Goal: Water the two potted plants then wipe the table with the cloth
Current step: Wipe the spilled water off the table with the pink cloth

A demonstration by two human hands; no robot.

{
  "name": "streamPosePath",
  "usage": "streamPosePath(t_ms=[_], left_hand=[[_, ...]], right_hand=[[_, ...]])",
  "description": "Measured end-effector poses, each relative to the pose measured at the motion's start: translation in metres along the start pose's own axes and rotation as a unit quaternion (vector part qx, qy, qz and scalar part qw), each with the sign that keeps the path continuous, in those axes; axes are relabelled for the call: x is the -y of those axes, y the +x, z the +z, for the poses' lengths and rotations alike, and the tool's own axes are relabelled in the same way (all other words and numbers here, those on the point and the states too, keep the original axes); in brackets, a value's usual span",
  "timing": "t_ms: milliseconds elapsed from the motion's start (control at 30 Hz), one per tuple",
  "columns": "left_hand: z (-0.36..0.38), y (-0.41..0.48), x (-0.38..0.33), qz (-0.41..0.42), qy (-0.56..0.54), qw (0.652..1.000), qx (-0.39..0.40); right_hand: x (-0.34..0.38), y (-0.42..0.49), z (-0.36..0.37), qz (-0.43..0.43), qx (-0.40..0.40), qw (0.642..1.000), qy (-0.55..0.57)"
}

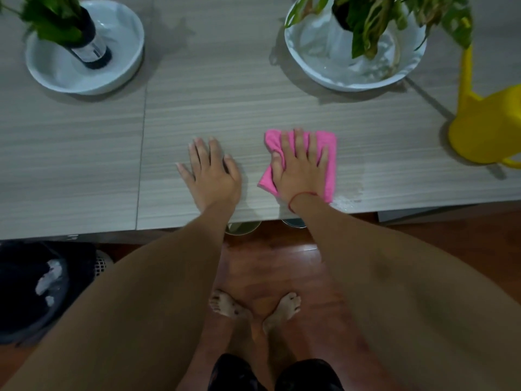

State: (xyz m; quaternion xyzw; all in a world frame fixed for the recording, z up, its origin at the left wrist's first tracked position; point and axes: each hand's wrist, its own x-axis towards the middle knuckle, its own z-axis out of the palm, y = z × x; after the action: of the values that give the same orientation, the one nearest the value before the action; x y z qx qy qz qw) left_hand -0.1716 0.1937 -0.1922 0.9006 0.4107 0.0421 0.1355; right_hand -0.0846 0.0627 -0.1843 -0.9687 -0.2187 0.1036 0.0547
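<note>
desk [84, 153]: one, pale wood-grain top with a seam running front to back left of centre; it carries every task thing.
bowls: two white ones at the far edge, well apart; left bowl [118, 71], right bowl [307, 66], and the right one shows water inside.
potted plants: two, one standing in each bowl; left plant [53, 18] sits in a dark container with a pale label whose writing is too blurred to read; right plant [394, 21] has long leaves hanging over its bowl.
watering can [485, 128]: one, yellow, on the desk at the right edge, its spout rising toward the right plant.
bin [31, 289]: one dark bin on the floor under the left of the desk, with white scraps inside.
cloth [329, 156]: one, pink, lying flat on the desk near the front edge, right of centre.
right hand [300, 167]: flat with fingers spread, pressing down on the cloth; a thin red thread circles the wrist.
left hand [210, 170]: flat on the bare desk, fingers spread, gripping nothing, just left of the cloth and apart from it.
wet patch [346, 200]: one, with small droplets on the desk just right of the cloth by the front edge.
feet: two, bare, on the wooden floor.
</note>
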Motion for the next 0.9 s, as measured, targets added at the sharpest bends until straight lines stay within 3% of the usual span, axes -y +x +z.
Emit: streamPosePath(t_ms=[267,433,500,900], left_hand=[[-0.007,0.0,0.003,0.014,0.006,1.0,0.02],[-0.032,0.029,0.021,-0.03,0.007,1.0,0.0],[-0.036,0.047,0.039,-0.049,0.013,0.999,-0.006],[-0.023,0.085,0.082,-0.012,0.014,1.0,-0.016]], right_hand=[[-0.01,-0.038,0.005,-0.083,0.017,0.996,-0.006],[-0.002,-0.022,0.0,0.085,-0.002,0.994,0.065],[0.009,-0.007,0.0,0.112,-0.015,0.992,0.058],[0.107,0.07,0.004,0.03,0.006,0.999,0.021]])
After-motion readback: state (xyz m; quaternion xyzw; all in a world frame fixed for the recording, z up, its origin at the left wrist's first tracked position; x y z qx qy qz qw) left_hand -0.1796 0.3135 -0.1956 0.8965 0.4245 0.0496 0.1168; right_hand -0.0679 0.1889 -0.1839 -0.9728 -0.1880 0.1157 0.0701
